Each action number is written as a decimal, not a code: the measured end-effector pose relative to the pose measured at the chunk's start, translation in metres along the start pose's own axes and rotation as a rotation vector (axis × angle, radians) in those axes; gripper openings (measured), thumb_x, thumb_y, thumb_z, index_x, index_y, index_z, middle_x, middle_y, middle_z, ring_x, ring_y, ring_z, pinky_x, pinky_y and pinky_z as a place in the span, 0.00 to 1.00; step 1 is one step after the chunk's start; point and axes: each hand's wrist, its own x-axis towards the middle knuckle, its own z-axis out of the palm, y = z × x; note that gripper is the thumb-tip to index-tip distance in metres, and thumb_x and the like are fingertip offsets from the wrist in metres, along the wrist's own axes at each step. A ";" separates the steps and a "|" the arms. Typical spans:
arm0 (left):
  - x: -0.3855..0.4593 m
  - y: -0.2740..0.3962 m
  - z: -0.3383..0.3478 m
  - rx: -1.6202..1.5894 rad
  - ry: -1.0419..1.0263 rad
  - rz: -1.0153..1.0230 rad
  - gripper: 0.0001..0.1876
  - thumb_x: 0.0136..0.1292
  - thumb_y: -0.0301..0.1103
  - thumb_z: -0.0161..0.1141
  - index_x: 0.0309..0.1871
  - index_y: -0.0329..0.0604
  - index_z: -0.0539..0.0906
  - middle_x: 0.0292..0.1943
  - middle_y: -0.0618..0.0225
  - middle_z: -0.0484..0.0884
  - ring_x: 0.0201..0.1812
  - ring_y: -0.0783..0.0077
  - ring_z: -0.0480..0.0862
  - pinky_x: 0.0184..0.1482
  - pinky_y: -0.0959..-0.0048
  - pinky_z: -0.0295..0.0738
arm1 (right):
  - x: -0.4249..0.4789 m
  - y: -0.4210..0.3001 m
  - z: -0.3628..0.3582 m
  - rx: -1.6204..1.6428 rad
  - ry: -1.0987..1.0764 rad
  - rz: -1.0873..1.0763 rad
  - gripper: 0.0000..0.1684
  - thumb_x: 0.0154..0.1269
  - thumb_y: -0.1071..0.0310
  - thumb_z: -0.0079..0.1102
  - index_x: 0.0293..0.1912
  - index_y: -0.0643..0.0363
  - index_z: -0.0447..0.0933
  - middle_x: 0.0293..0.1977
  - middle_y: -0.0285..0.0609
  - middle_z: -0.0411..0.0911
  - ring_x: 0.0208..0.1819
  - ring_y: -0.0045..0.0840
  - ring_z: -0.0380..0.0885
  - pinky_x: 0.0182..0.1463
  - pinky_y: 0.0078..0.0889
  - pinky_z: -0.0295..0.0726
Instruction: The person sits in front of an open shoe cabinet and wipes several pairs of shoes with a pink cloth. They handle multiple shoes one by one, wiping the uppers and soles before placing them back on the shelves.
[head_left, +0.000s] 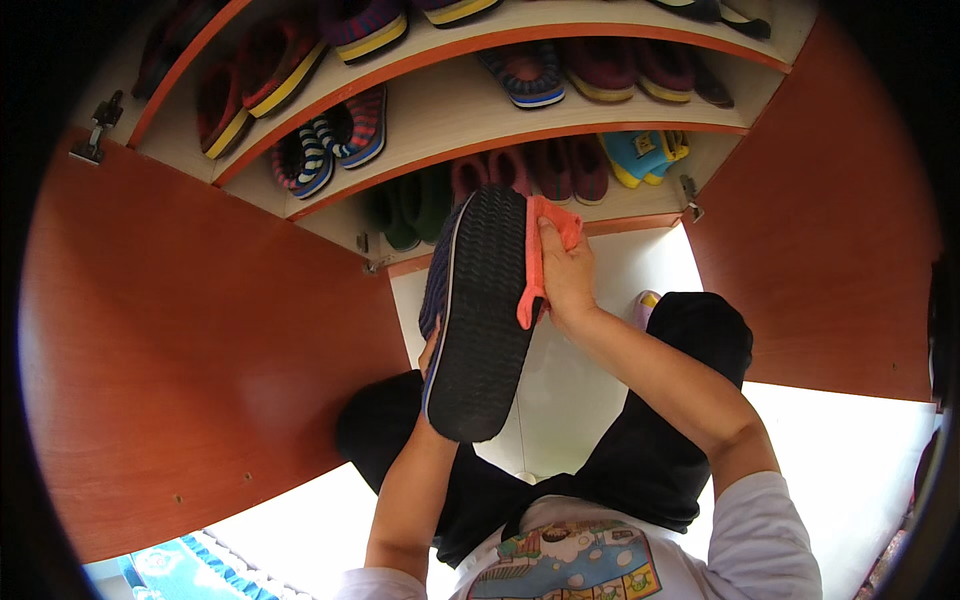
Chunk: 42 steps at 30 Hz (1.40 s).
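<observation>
A knitted slipper (484, 315) with a black ridged sole is held up between my hands, its sole turned towards me. My left hand (430, 351) grips its left side, and the slipper hides most of those fingers. In my right hand (566, 266) is a coral-coloured cloth (534, 259), pressed along the right edge of the sole. One end of the cloth hangs down over that edge. Behind the slipper's toe are pink slippers (508, 169) on the cabinet's lowest shelf.
A shoe cabinet with several shelves (442, 94) stands ahead, holding knitted slippers (304, 154) and blue-and-yellow footwear (641, 156). Its reddish-brown doors, left (202, 337) and right (817, 247), stand open on both sides. A blue patterned textile (187, 566) lies at lower left on the pale floor (832, 457).
</observation>
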 end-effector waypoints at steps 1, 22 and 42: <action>0.003 0.000 0.004 0.016 0.026 0.023 0.23 0.71 0.40 0.48 0.64 0.35 0.69 0.60 0.55 0.74 0.54 0.58 0.80 0.59 0.64 0.75 | -0.011 -0.007 0.003 0.022 -0.018 0.063 0.22 0.67 0.58 0.56 0.52 0.65 0.71 0.44 0.43 0.78 0.44 0.23 0.76 0.48 0.25 0.74; 0.029 0.008 0.020 1.347 0.387 0.922 0.14 0.66 0.34 0.60 0.40 0.27 0.81 0.36 0.64 0.84 0.35 0.73 0.80 0.42 0.73 0.73 | -0.087 0.008 -0.032 -0.032 -0.311 0.570 0.17 0.73 0.59 0.47 0.52 0.61 0.69 0.33 0.39 0.76 0.26 0.23 0.76 0.29 0.26 0.78; 0.024 0.015 -0.011 1.818 0.483 1.030 0.16 0.59 0.33 0.64 0.22 0.25 0.80 0.23 0.49 0.80 0.23 0.53 0.79 0.28 0.64 0.74 | -0.042 -0.048 -0.037 0.017 -0.560 0.331 0.16 0.70 0.61 0.53 0.51 0.62 0.73 0.42 0.39 0.76 0.42 0.24 0.76 0.46 0.29 0.77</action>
